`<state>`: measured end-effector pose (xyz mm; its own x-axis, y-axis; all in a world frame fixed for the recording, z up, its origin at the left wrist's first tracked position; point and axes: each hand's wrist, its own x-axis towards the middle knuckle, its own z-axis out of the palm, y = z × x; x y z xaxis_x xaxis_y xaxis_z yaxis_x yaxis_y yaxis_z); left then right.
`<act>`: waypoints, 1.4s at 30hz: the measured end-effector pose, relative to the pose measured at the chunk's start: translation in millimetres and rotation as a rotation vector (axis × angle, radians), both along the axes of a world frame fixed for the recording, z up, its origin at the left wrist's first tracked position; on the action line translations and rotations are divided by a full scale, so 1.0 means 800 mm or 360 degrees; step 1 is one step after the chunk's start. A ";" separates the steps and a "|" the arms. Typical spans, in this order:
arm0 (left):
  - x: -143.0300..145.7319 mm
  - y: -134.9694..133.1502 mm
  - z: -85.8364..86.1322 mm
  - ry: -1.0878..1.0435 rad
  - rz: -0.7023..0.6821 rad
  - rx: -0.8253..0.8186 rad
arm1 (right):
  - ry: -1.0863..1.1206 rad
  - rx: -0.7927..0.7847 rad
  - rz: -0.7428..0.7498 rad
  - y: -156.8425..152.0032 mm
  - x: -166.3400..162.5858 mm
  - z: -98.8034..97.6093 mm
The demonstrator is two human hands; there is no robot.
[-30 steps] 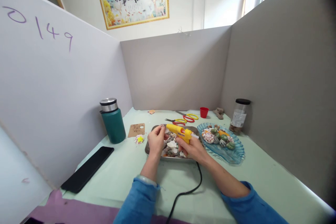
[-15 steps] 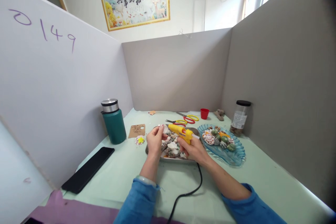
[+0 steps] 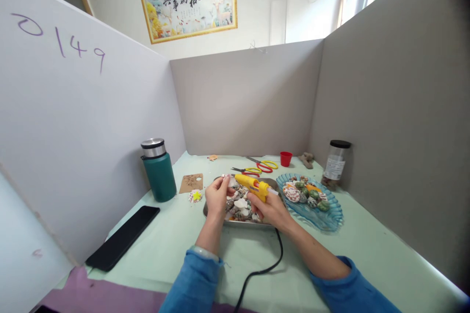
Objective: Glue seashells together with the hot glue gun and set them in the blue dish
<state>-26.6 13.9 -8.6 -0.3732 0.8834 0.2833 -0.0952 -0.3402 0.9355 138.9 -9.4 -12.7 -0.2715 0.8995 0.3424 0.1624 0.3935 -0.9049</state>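
Clenched around the handle of the yellow glue gun (image 3: 253,186), the right hand (image 3: 270,210) is seen in the head view, with the gun held nearly level over the metal tray (image 3: 249,224) of shells and its nozzle pointed left. A small shell (image 3: 224,176) is pinched in the fingertips of the left hand (image 3: 217,196), right at the nozzle, above the tray's far left corner. For a clean bead, the shell would best be held steady, skin kept off the hot tip, and the cord (image 3: 273,254) left slack.
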 end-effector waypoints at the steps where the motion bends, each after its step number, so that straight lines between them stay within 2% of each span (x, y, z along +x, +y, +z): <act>1: 0.000 0.001 -0.001 0.0000 0.0004 -0.0005 | -0.0002 0.0000 0.0000 0.000 0.000 0.000; 14: 0.001 -0.001 0.001 -0.0022 0.0011 0.0030 | -0.0015 0.0000 -0.0030 0.000 -0.001 -0.001; 25: 0.000 -0.008 0.007 0.0153 0.0121 0.0081 | 0.0017 -0.0027 -0.0042 -0.009 -0.003 0.009; 42: 0.001 -0.006 0.001 0.0249 0.0074 0.0071 | 0.0037 -0.0084 -0.0007 -0.005 -0.004 0.002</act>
<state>-26.2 9.3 -7.4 -0.3614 0.8515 0.3798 0.0673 -0.3825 0.9215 136.0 -13.5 -11.1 -0.2602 0.9176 0.3006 0.1426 0.3444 -0.9279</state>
